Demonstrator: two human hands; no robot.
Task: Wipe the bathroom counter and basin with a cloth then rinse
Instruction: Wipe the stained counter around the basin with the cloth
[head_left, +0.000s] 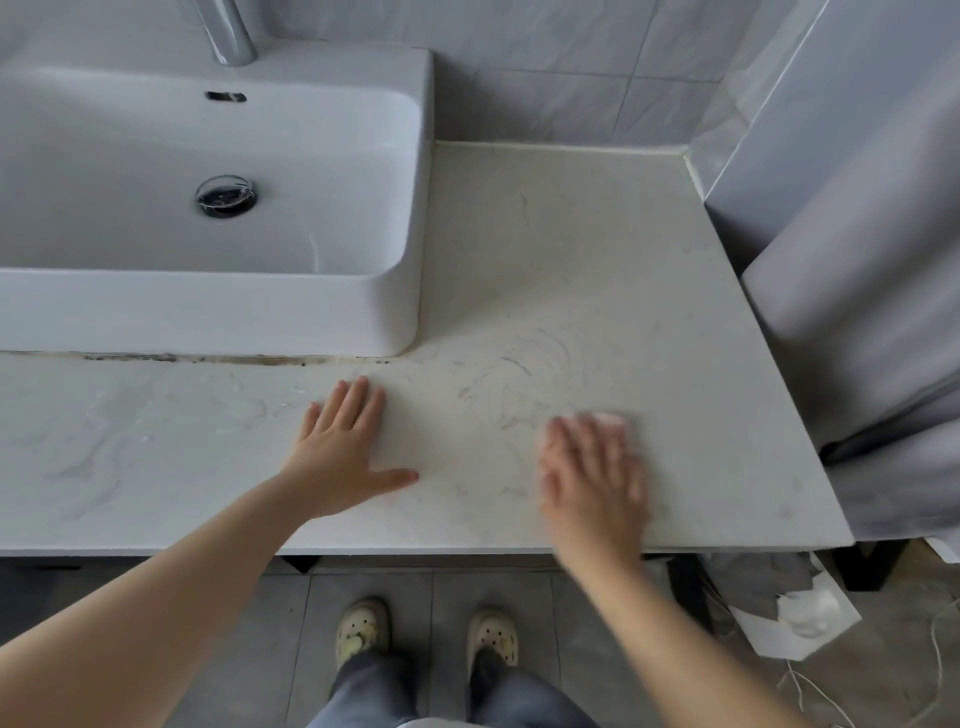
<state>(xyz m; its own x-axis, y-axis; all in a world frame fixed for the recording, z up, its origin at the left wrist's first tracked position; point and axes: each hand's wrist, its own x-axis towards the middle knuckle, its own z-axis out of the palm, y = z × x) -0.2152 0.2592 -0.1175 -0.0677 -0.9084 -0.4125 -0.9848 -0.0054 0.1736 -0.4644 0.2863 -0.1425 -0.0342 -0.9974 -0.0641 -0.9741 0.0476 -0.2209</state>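
The pale marbled counter (571, 249) runs from the white rectangular basin (291, 306) at the left to the wall at the right. My left hand (343, 452) lies flat on the counter with fingers spread, holding nothing. My right hand (592, 473) is blurred near the front edge and presses down on a pale cloth (610, 420), of which only a strip shows past my fingertips. Faint curved wipe marks show on the counter beyond the cloth. The basin's drain (226, 195) and the base of the chrome tap (231, 36) are visible.
A dark grimy seam (208, 358) runs along the basin's front base. A grey curtain (862, 260) hangs against the counter's right end. Tiled wall stands behind. Below are my feet in pale clogs (363, 631), and paper and wires (800, 623) lie on the floor at right.
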